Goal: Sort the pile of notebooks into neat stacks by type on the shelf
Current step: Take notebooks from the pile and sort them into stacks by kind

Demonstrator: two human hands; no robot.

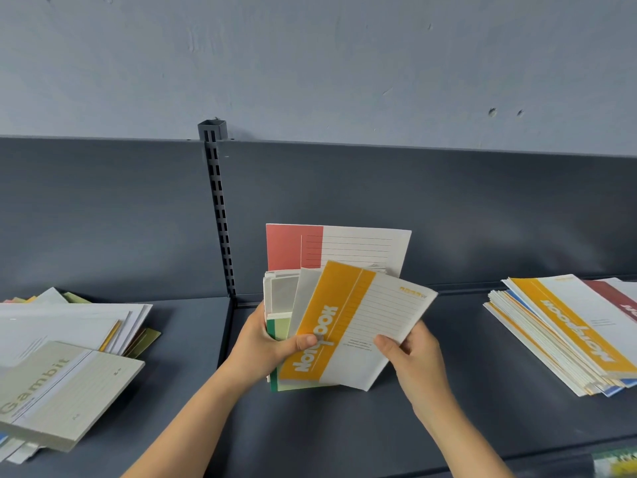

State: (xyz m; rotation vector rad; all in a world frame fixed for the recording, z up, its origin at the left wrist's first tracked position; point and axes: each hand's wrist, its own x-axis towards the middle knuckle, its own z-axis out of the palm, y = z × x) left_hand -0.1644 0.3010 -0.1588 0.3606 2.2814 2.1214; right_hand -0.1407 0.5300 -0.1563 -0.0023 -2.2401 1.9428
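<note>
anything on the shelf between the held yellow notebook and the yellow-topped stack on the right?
Head view: only bare shelf between the yellow notebook, held by the right hand, and the right stack.

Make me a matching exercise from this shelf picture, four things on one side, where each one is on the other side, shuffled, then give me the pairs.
1. Gambit notebook
2. red-banded notebook
3. yellow-topped stack
4. right hand

A. right end of the shelf
B. rearmost in the bundle that the left hand grips
C. left end of the shelf
D. pinching the front yellow notebook

Pairs: 1-C, 2-B, 3-A, 4-D.
</note>
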